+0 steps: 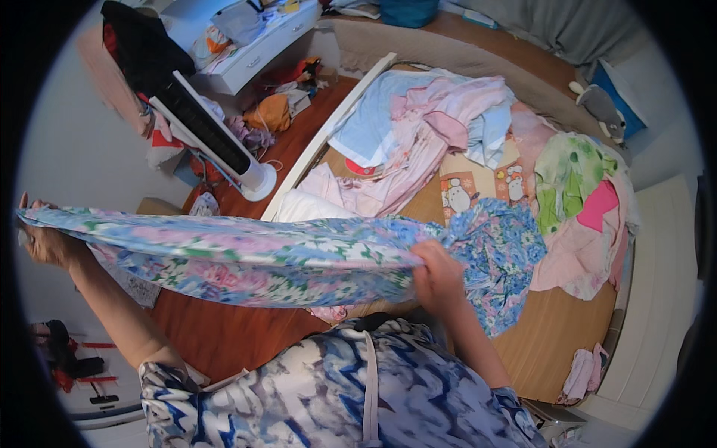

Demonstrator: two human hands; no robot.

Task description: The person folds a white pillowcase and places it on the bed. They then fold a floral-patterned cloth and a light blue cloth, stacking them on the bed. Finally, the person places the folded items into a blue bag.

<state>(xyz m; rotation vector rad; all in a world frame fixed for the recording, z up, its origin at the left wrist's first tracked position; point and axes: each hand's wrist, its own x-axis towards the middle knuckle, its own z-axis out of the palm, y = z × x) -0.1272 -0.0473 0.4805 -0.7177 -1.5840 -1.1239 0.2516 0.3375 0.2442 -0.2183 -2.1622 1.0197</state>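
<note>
A blue floral cloth garment (263, 252) is stretched sideways in front of my body, between both hands. At the far left, my left hand (47, 241) grips one end of it, with some fingers hidden behind the fabric. My right hand (440, 277) is closed in a fist around the cloth near the middle of the view. Past the right fist, the rest of the garment hangs bunched over the wooden bed surface (560, 330). Behind the stretched cloth lie a pink garment (414, 151) and a light blue cloth (364, 120).
A green-patterned garment (566, 179) and a pale pink garment (571, 257) lie at the bed's right. A tower fan (213, 134) stands on the floor by a white desk (263, 53). Small folded clothes (580, 375) rest near the bed's lower right edge.
</note>
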